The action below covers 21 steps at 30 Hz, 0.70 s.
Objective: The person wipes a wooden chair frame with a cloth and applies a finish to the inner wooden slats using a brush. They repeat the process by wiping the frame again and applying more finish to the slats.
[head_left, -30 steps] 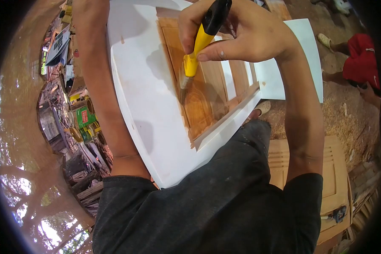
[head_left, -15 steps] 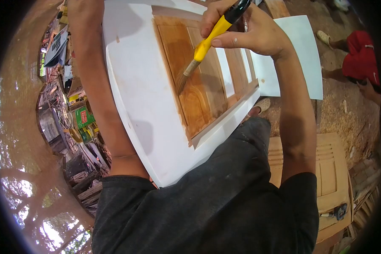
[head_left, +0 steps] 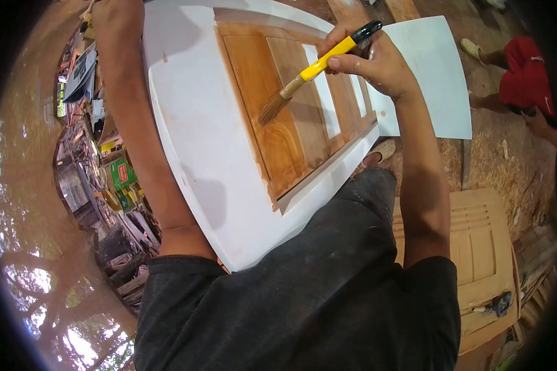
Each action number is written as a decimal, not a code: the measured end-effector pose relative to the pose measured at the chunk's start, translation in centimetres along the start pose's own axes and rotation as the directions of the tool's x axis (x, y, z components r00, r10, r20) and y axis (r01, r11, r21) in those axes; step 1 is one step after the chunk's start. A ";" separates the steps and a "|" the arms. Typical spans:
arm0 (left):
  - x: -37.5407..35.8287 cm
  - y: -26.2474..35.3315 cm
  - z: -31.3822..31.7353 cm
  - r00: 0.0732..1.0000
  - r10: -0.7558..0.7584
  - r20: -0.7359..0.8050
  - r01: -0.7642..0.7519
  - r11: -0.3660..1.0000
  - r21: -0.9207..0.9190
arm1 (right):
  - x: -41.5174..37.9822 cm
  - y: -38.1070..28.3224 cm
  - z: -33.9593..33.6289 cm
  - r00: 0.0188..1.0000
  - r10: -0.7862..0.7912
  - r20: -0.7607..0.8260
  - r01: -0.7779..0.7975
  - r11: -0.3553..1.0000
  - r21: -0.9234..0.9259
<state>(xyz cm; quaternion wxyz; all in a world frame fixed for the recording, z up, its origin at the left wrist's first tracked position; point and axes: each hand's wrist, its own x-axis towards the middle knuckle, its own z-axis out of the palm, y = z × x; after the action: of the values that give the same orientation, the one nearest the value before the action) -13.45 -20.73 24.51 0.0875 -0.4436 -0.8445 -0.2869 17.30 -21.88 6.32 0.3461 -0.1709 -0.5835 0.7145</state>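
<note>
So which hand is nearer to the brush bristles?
Right. The right hand holds the brush's yellow handle, just beyond the bristles. The left hand is out of view; the left arm runs along the white surface's left side.

One paintbrush (head_left: 315,68) is touching one brown panel (head_left: 303,127) by the white board's (head_left: 198,136) near edge; one tan door (head_left: 461,272) is bearing one black tool (head_left: 502,303) near its right edge.

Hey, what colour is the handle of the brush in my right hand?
The brush handle is yellow with a black end, seen best in the current head view.
</note>
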 end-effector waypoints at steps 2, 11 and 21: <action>-0.1 0.1 0.0 1.000 -0.001 0.003 0.001 1.000 0.005 | -0.7 0.1 0.2 0.998 0.037 -0.046 -0.035 0.999 0.028; 0.1 0.4 -0.3 1.000 -0.028 0.014 0.028 0.999 0.025 | -3.5 2.7 0.7 0.976 0.135 -0.169 -0.101 0.975 0.196; 0.6 -0.3 0.0 0.995 0.098 0.003 -0.098 0.995 -0.018 | -7.3 3.5 3.0 0.912 0.243 -0.331 -0.130 0.936 0.329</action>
<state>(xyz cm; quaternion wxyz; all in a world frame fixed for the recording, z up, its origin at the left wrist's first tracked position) -14.01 -20.43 24.62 0.0958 -0.4861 -0.8193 -0.2887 19.41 -29.35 2.59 0.4001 -0.3022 -0.3744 0.7800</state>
